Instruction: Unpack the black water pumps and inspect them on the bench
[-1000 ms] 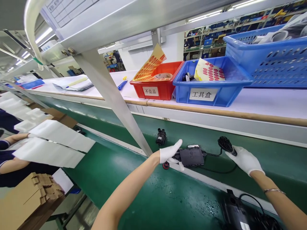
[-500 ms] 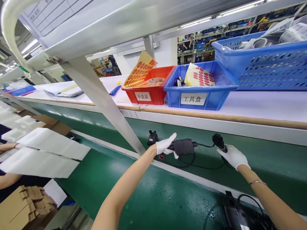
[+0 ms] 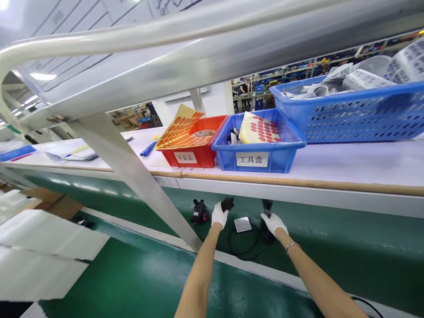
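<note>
Both my hands wear white gloves and reach over the green belt below the shelf. My left hand [image 3: 220,215] is closed round a small black object [image 3: 228,203], blurred, whose kind I cannot make out. My right hand [image 3: 274,223] grips a bundled black cable [image 3: 266,232], with part of it sticking up above the fingers. Between the hands, a flat box with a silver label face [image 3: 243,225] lies on the belt beside a loop of thin black cable [image 3: 243,258]. Left of my left hand stands a black pump-like part [image 3: 198,212] with a red piece at its side.
Above the belt, the shelf [image 3: 347,165] bears a red bin [image 3: 195,160], a blue bin [image 3: 255,165] and a blue perforated basket [image 3: 357,119] of label rolls. A slanted metal post [image 3: 142,185] crosses on the left. White foam blocks [image 3: 49,247] stand at far left.
My left hand has let go of the flat black box; a silver-labelled box now lies on the belt. My right hand has moved left with the cable bundle. The view has shifted.
</note>
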`<act>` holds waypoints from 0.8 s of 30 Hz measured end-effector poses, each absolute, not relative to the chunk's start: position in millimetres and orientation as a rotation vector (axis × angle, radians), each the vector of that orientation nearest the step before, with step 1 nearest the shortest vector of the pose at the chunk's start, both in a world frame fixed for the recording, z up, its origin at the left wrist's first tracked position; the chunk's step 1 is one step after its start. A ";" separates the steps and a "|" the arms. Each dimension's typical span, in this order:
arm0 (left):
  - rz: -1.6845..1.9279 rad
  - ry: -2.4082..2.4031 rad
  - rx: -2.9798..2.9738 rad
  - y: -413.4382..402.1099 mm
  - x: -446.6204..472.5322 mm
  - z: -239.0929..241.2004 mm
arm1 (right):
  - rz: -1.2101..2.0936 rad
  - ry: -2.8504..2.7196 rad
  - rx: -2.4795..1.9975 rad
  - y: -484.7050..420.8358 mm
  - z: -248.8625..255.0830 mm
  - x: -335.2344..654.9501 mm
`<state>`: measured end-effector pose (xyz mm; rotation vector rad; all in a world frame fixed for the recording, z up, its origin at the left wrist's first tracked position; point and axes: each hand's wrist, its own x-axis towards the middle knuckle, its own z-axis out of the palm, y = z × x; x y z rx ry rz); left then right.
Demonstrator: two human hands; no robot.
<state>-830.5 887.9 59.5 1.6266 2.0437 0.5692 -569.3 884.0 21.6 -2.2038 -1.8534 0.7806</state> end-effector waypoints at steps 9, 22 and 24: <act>0.458 2.119 1.853 850.9 -841.9 36.4 | 0.852 -2.066 -2.078 803.4 60.6 -514.5; 0.460 1.435 1.370 581.0 -674.2 -22.6 | 0.714 -2.083 -2.415 632.8 68.8 -479.1; 0.463 1.401 1.225 579.7 -664.1 -23.9 | 0.648 -2.159 -2.389 639.5 67.3 -487.9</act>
